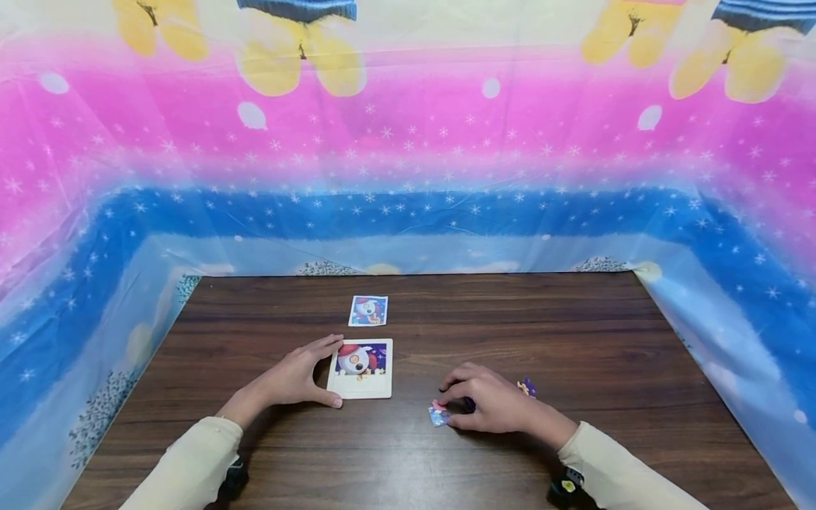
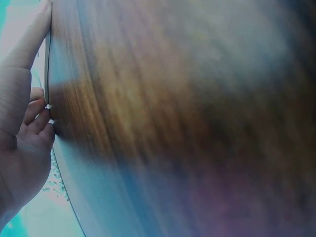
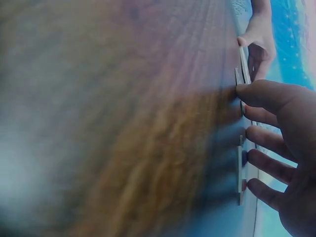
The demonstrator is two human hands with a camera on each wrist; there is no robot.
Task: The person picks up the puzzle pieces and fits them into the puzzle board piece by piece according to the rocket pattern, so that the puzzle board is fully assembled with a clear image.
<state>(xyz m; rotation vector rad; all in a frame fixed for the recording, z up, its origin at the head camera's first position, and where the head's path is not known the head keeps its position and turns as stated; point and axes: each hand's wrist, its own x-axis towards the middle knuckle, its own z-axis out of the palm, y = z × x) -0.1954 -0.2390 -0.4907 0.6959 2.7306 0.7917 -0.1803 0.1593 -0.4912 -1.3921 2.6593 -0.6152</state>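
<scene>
1. Your left hand [image 1: 296, 379] lies at centre-left of the head view, fingers fairly straight, its thumb and forefinger bracketing the left edge of the puzzle tray [image 1: 360, 369]; it touches the tray without curling round it.
2. The tray sits flat on the table [image 1: 574, 333], just left of the frame's centre. Its upper part shows a cartoon picture in red and blue; its lower strip is bare white.
3. Your right hand [image 1: 487, 405] rests right of centre, fingers curled down over a small puzzle piece [image 1: 438, 416], with the fingertips pinching it against the table.
4. That piece lies just below and to the right of the tray, apart from it.
5. Another piece [image 1: 527, 387] lies just beyond your right hand, toward the right of the frame.
6. A small picture card [image 1: 368, 310] lies above the tray, near it but not touching.
7. The right wrist view shows thin pieces edge-on by your fingers [image 3: 269, 168]; the rest is blurred.
8. The left wrist view shows your left hand [image 2: 22, 133] against the tray's edge, otherwise blurred wood.
</scene>
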